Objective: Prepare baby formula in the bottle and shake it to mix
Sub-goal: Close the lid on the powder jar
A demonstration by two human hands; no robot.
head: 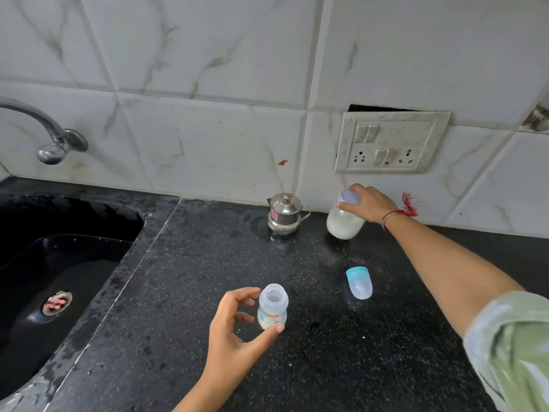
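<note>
A small baby bottle [272, 307] with no top on its wide mouth stands on the black counter [193, 263], printed with a coloured pattern. My left hand [234, 331] curves around its left side with fingers apart; the thumb tip sits by the bottle's base. At the back right, my right hand [371, 203] grips the pale lid end of a clear jar of white powder [344, 224], which tilts slightly near the wall. The bottle's blue-rimmed clear cap [359, 282] lies on its side between the two.
A small steel lidded pot [283, 215] stands by the wall, left of the jar. A black sink [59, 263] with a wall tap [50, 135] is at the left. A switch and socket panel [389, 144] is on the tiled wall.
</note>
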